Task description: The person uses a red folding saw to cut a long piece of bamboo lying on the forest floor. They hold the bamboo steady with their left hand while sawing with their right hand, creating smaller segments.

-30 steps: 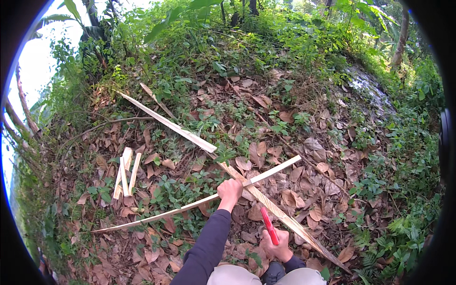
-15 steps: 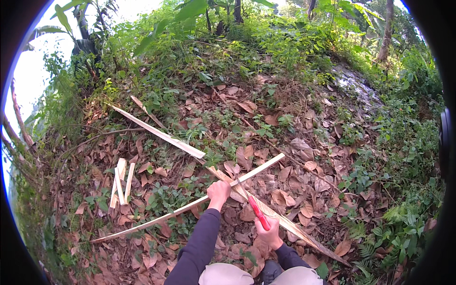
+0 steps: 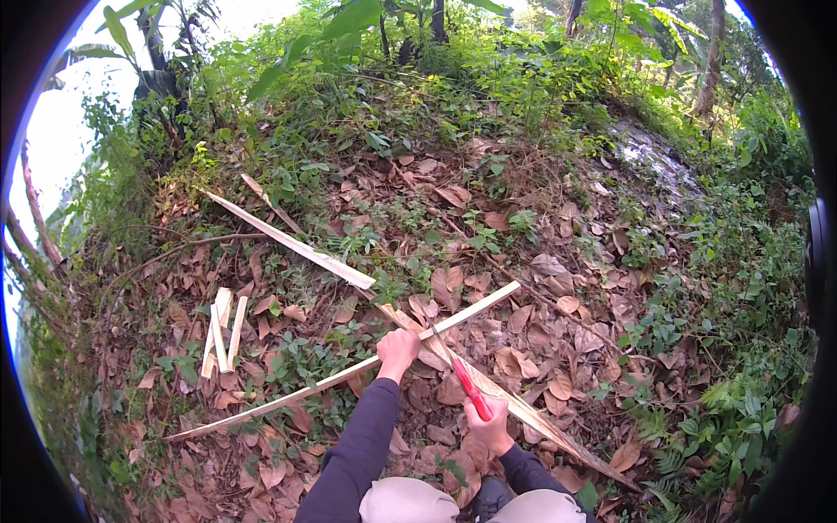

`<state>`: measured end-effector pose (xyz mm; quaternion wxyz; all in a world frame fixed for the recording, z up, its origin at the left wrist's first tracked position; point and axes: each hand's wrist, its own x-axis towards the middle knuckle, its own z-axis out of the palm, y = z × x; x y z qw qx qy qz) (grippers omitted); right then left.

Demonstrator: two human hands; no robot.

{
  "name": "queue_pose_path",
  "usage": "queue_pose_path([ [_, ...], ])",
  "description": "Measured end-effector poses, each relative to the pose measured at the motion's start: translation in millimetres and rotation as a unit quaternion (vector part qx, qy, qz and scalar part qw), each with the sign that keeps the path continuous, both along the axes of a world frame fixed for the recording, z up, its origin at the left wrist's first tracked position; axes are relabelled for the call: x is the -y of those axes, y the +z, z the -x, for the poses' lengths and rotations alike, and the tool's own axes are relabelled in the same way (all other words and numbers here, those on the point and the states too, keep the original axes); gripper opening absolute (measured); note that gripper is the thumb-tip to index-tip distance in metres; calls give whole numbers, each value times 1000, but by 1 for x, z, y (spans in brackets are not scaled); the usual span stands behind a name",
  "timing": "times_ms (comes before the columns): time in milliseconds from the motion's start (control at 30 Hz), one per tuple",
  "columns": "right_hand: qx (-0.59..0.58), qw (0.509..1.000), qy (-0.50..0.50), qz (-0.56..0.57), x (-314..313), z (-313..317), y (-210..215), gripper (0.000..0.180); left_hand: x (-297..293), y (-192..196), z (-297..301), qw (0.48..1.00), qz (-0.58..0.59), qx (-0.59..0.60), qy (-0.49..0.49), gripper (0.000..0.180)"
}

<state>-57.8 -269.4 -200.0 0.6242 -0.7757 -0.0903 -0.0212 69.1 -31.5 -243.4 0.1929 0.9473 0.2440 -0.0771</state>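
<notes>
My left hand (image 3: 398,351) is closed around a long, pale wooden strip (image 3: 323,383), pressing it down across a thicker split plank (image 3: 523,410) on the ground. The strip runs from lower left to upper right and crosses the plank just beyond my fist. In my right hand (image 3: 488,425) is the red handle of a hand saw (image 3: 472,390), its fingers wrapped round it. The saw's thin blade slants away from me and meets the strip right of my left hand, where the two pieces cross. The blade's far tip is hard to make out.
Several short cut pieces (image 3: 220,336) lie at the left. A long pale board (image 3: 292,244) rests farther off, with a narrower piece (image 3: 270,202) behind it. Dry leaves (image 3: 545,331) and low plants cover the sloping ground; my knees (image 3: 408,501) are at the lower edge.
My right hand and the saw have shifted very slightly back toward me. My left hand stays on the strip, which keeps its place across the plank.
</notes>
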Motion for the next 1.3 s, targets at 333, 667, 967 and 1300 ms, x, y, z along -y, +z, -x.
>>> queue_pose_path([
  [333, -5, 999, 9, 36, 6, 5, 9, 11, 9, 3, -1, 1000, -13, 1, -3, 47],
  [667, 14, 999, 36, 27, 20, 33, 9, 15, 8, -3, 3, 1000, -4, -4, 12, 47],
  [967, -32, 999, 41, 3, 22, 36, 7, 12, 0, -3, -1, 1000, 0, 11, 23, 48],
  [1300, -36, 998, 43, 6, 0, 1, -20, 14, 1, -3, -3, 1000, 10, 0, 25, 52],
])
